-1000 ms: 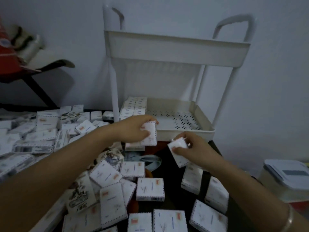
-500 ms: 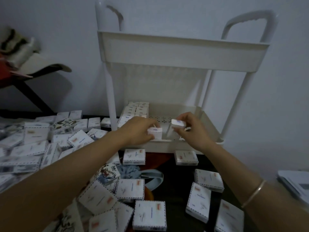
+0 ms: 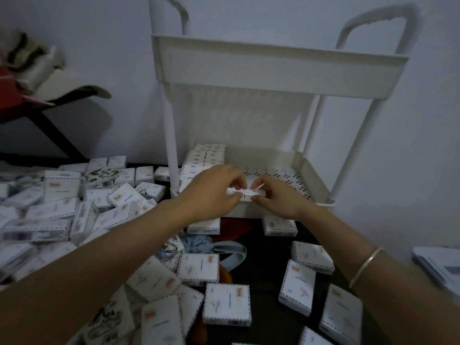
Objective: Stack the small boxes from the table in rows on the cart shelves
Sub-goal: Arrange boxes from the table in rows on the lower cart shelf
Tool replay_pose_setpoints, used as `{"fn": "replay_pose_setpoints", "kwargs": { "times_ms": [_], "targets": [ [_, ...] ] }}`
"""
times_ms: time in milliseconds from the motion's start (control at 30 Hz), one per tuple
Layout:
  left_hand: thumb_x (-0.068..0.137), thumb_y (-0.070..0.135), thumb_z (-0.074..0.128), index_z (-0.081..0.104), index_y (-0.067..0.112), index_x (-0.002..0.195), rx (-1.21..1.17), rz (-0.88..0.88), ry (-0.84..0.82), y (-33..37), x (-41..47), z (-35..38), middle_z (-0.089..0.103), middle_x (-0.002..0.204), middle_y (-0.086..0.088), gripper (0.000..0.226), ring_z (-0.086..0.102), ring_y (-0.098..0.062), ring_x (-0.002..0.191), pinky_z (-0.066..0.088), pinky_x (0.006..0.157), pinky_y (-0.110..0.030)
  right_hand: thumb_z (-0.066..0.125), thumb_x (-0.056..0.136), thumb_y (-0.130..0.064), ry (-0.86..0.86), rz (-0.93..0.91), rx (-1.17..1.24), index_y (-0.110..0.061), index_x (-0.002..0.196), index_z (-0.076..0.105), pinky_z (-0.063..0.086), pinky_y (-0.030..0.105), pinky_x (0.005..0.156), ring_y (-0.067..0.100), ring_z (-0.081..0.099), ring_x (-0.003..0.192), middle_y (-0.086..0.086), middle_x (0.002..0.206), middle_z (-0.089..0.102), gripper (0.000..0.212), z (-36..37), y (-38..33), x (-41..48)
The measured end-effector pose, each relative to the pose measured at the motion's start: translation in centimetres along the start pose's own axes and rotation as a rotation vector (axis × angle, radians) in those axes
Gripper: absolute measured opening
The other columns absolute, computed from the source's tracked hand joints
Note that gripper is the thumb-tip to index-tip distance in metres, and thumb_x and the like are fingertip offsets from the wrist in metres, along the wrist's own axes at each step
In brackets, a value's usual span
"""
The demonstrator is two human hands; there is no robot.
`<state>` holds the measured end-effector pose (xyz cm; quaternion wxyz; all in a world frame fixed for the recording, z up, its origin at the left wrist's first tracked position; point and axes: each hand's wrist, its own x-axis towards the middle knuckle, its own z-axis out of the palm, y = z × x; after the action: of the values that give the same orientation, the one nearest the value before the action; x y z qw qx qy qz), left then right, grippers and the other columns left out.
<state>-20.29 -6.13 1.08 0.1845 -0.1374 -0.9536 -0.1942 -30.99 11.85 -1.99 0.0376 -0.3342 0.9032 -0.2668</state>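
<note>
One cart (image 3: 273, 70), two hands (image 3: 211, 189) (image 3: 280, 199), many boxes (image 3: 226, 305)

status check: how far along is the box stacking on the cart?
Early. Done: stacked boxes fill only the left end of the lower shelf; its perforated floor is bare to the right. In hand: left hand and right hand pinch the held boxes at the shelf's front rim. Left: dozens of loose boxes on the table. The inside of the top shelf is hidden.

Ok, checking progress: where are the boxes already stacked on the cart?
Head view: the stacked boxes sit at the left end of the lower shelf, beside the cart's left post, just behind the left hand.
</note>
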Motion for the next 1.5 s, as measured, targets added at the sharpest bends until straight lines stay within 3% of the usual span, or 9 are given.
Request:
{"fn": "replay_pose_setpoints", "kwargs": {
  "times_ms": [233,367,600,700,800,933,1067,1200,1500],
  "targets": [
    [0.084,0.037,0.071,0.064,0.026,0.111,-0.003,-0.049,-0.646,3.6,-3.8,-0.8,0.066,0.103,0.014,0.031,0.061,-0.001,0.095,0.052,0.088,-0.028,0.059,0.094,-0.026,0.003,0.007,-0.012,-0.019,0.127,0.051,0.044,0.035,0.098,0.019,0.054,0.114,0.000,0.131,0.055,0.035,-0.2,-0.5,-0.5],
    [0.079,0.046,0.073,0.066,0.026,0.118,0.132,-0.025,-0.790,3.5,-5.7,-0.7,0.065,0.114,0.013,0.044,0.057,-0.006,0.104,0.048,0.094,-0.032,0.058,0.095,-0.024,0.067,-0.006,-0.009,-0.019,0.135,0.047,0.042,0.033,0.103,0.016,0.048,0.124,0.001,0.139,0.048,0.042,-0.6,-0.9,-1.7],
    [0.079,0.059,0.065,0.070,0.033,0.109,0.308,0.159,-0.676,3.7,-7.4,0.5,0.062,0.110,0.013,0.040,0.035,-0.009,0.112,0.037,0.095,-0.037,0.058,0.093,-0.019,0.158,-0.078,-0.118,-0.023,0.118,0.058,0.049,0.035,0.092,0.012,0.056,0.105,-0.005,0.116,0.059,0.026,-2.5,-2.4,-6.4],
    [0.076,0.053,0.072,0.067,0.029,0.102,0.207,0.089,-0.696,4.2,-7.4,0.6,0.057,0.109,0.009,0.036,0.032,-0.007,0.107,0.035,0.088,-0.029,0.056,0.093,-0.020,-0.037,-0.051,-0.250,-0.025,0.100,0.060,0.052,0.030,0.083,0.010,0.059,0.090,-0.013,0.096,0.059,0.010,-3.5,-3.1,-8.6],
    [0.075,0.041,0.078,0.060,0.026,0.104,0.089,0.041,-0.726,4.8,-6.9,0.7,0.061,0.104,0.009,0.038,0.049,-0.006,0.097,0.041,0.078,-0.025,0.059,0.093,-0.024,-0.331,0.049,-0.424,-0.021,0.103,0.062,0.049,0.031,0.091,0.012,0.058,0.097,-0.007,0.103,0.061,0.012,-4.0,-3.8,-10.0],
    [0.081,0.030,0.074,0.049,0.033,0.127,-0.048,-0.047,-0.575,4.6,-5.4,0.1,0.058,0.110,0.010,0.053,0.055,-0.006,0.094,0.050,0.079,-0.023,0.065,0.088,-0.035,-0.500,0.126,-0.499,-0.025,0.120,0.058,0.044,0.024,0.089,0.012,0.054,0.106,-0.006,0.116,0.058,0.034,-3.6,-3.9,-11.6],
    [0.084,0.022,0.070,0.056,0.028,0.123,-0.205,-0.173,-0.249,2.6,-1.4,-1.2,0.057,0.107,0.009,0.042,0.056,-0.003,0.091,0.044,0.070,-0.015,0.071,0.083,-0.040,-0.496,0.151,-0.492,-0.024,0.131,0.049,0.045,0.027,0.094,0.014,0.052,0.112,-0.004,0.126,0.054,0.055,-2.9,-3.2,-12.2],
    [0.081,0.018,0.071,0.059,0.016,0.100,-0.239,-0.319,0.042,-0.1,3.1,-1.5,0.066,0.104,-0.004,0.023,0.063,-0.023,0.096,0.053,0.085,-0.042,0.069,0.084,-0.042,-0.523,0.158,-0.490,-0.019,0.138,0.047,0.043,0.026,0.095,0.015,0.052,0.117,-0.001,0.132,0.053,0.062,-2.7,-3.0,-12.1],
    [0.082,0.018,0.073,0.053,0.016,0.115,-0.147,-0.354,-0.006,-3.7,5.9,0.9,0.065,0.111,-0.008,0.038,0.063,-0.025,0.099,0.050,0.090,-0.042,0.074,0.080,-0.042,-0.486,0.134,-0.279,-0.030,0.119,0.051,0.047,0.024,0.089,0.006,0.052,0.101,-0.010,0.116,0.054,0.047,-2.8,-2.4,-11.5]
  ]
}}
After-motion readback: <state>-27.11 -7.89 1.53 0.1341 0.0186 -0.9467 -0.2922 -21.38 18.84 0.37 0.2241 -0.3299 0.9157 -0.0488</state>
